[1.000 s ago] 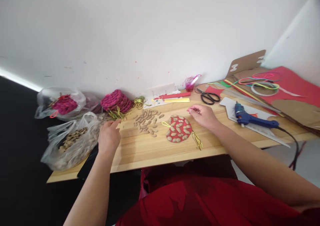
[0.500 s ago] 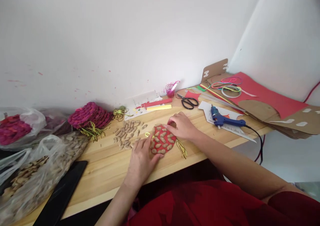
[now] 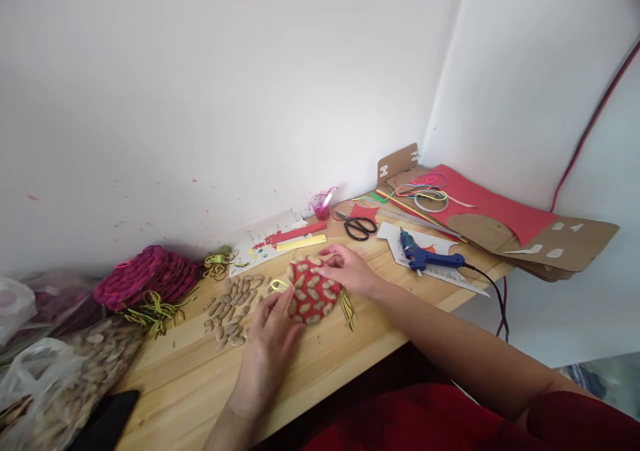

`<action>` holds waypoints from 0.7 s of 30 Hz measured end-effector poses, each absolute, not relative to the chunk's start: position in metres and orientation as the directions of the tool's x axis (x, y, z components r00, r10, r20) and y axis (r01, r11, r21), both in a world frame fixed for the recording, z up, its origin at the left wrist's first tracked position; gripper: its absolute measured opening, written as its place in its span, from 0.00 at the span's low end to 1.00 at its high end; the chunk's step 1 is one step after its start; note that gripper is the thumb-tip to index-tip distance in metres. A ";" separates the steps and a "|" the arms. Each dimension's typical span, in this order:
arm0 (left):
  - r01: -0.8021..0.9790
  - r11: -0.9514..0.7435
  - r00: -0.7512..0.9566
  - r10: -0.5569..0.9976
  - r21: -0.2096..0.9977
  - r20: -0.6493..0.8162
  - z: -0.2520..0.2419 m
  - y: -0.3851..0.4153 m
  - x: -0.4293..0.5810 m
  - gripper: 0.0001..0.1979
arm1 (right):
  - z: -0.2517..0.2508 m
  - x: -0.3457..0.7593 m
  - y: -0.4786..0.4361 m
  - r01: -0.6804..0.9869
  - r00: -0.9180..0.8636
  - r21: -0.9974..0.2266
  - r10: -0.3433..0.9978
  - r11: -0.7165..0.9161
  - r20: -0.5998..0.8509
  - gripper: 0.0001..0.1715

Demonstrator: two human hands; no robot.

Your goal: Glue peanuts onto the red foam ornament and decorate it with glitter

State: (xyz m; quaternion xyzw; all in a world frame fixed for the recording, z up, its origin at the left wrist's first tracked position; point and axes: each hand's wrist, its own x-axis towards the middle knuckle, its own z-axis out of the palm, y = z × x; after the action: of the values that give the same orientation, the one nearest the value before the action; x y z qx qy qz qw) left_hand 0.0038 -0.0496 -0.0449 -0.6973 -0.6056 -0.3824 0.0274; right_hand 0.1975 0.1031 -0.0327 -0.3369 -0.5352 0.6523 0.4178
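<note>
A round red disc (image 3: 314,296) covered with whole peanuts in their shells is between my hands, over the wooden table. My left hand (image 3: 267,341) grips its left edge with bent fingers, close to a yellow cord loop (image 3: 279,284). At the upper right edge, the fingers and thumb of my right hand (image 3: 353,272) pinch the disc. A yellow and dark tassel (image 3: 348,309) hangs out from its right side. Loose peanuts (image 3: 235,304) lie spread on the table left of the disc.
Behind are black-handled scissors (image 3: 360,228) and a pink cup (image 3: 321,206). A blue glue gun (image 3: 430,258) with a cable lies right, near stacked cardboard (image 3: 580,244). Purple-pink braided discs (image 3: 145,278) and plastic bags of peanuts (image 3: 95,364) occupy the left.
The view has turned, so most things sit further left and lower. My left thumb has come off the disc's front surface, and both hands now hold its edges.
</note>
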 end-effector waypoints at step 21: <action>-0.335 -0.024 -0.303 0.949 0.942 -0.084 0.014 0.027 0.004 0.25 | -0.023 0.221 0.139 -0.653 -0.259 -0.712 0.960 -0.258 -0.111 0.13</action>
State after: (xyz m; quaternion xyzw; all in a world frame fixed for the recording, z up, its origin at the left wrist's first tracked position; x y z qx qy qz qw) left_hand 0.0039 0.0270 0.0141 -0.3146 -0.4885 -0.6426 -0.4995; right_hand 0.2212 0.1394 -0.0225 -0.2767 -0.2771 0.7433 0.5423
